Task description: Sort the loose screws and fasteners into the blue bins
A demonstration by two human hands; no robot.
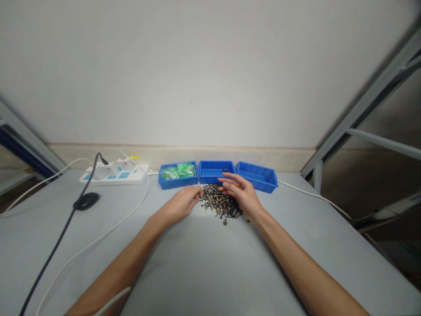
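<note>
The left hand (184,200) is resting, fingers curled, beside the screw pile (217,203) lying before the middle blue bin (208,180); I can't tell whether it's pinching anything. The right hand (245,194) is hovering above, fingers loosely parted.

The bare, tapering left forearm (131,254) and bare, tapering right forearm (296,261) reach forward, converging. The bare left hand (183,202) curls its fingers (198,191) inward near the thumb (193,203); the bare right hand (246,195), apart from it, extends loosely parted, slightly bent fingers leftward.
</note>
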